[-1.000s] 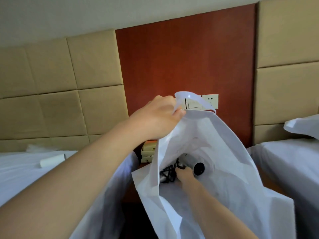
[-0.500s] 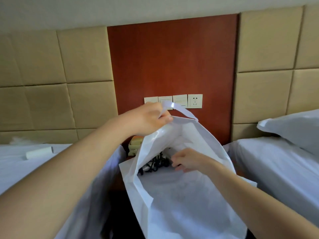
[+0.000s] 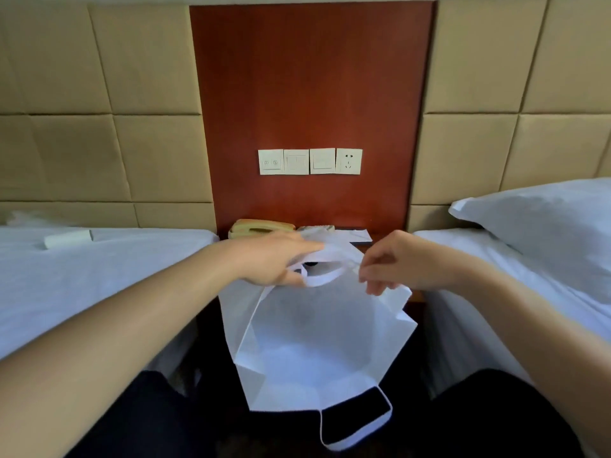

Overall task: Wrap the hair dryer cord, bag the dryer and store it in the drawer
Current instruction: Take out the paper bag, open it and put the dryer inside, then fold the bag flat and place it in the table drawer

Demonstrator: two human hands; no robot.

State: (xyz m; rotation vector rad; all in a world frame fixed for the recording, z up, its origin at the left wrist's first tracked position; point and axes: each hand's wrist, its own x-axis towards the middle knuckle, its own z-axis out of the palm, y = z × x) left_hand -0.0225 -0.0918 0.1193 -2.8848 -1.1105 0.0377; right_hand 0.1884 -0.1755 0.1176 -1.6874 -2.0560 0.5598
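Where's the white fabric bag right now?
In the head view the white fabric bag is at centre, between the white left-side bed and the white right-side bed, nearer than the beige telephone; the left hand and the right hand grip its far rim.

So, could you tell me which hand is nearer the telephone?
Left. The left hand, holding the bag, is just in front of the telephone; the right hand is farther off to its right.
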